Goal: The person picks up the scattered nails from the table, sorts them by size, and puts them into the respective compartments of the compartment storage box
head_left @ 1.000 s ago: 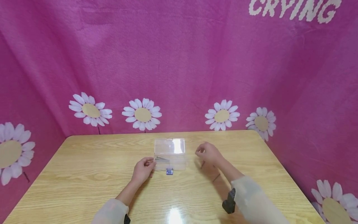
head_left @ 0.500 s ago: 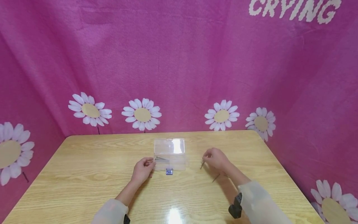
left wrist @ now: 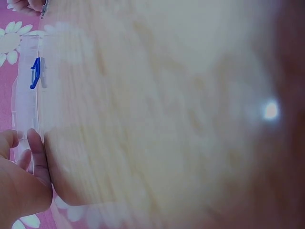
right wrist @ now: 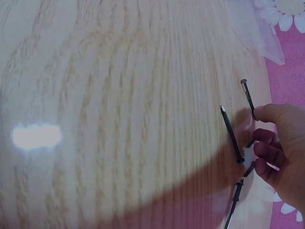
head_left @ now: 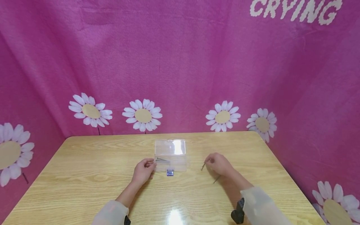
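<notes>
A clear plastic box (head_left: 177,163) stands on the table with its lid (head_left: 166,147) raised at the back and a blue latch (head_left: 170,172) at the front. My left hand (head_left: 143,171) holds the box's left end between thumb and fingers. Inside the left compartment lie a few nails (head_left: 162,160). To the right of the box, my right hand (head_left: 220,164) pinches one end of a dark nail (right wrist: 248,98); its flat head points away from the fingers. Beneath that hand, another nail (right wrist: 232,133) lies on the table, and further nails (right wrist: 233,202) show near the curled fingers.
The wooden table (head_left: 84,175) reaches back to a pink curtain (head_left: 180,68) printed with daisies. A bright light reflection (head_left: 175,216) shows on the tabletop near the front. A black wrist camera (head_left: 238,212) hangs under the right sleeve.
My right hand has moved away from beside the box, to the right and towards me, down to the nail, which its fingers now pinch. The left hand and the box have stayed in place.
</notes>
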Action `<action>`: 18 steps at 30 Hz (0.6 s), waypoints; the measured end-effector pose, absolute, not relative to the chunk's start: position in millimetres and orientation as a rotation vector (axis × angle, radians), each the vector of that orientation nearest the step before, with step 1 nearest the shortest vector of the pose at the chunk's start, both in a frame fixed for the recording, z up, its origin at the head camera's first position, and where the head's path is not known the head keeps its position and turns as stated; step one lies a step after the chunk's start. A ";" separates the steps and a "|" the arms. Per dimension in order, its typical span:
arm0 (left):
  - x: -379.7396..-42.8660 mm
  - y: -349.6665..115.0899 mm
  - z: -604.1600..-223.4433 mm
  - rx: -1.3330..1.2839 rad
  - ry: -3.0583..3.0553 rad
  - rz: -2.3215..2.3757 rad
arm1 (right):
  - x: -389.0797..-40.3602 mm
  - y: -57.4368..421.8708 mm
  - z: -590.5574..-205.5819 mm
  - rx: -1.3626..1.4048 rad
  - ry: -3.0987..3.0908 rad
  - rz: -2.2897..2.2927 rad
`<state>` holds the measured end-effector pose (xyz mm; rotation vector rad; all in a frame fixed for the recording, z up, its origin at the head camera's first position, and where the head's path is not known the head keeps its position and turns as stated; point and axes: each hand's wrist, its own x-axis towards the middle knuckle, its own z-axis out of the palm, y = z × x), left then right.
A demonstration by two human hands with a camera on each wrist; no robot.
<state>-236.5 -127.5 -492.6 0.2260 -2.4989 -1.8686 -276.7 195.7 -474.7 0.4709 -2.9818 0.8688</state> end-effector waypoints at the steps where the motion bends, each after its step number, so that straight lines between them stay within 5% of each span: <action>1: -236.6 -127.5 -492.6 0.226 -2.499 -1.867 | -276.4 195.7 -474.7 0.474 -2.984 0.861; 18: -236.9 -127.5 -493.7 0.236 -2.501 -1.874 | -277.6 190.1 -471.1 0.558 -3.035 0.624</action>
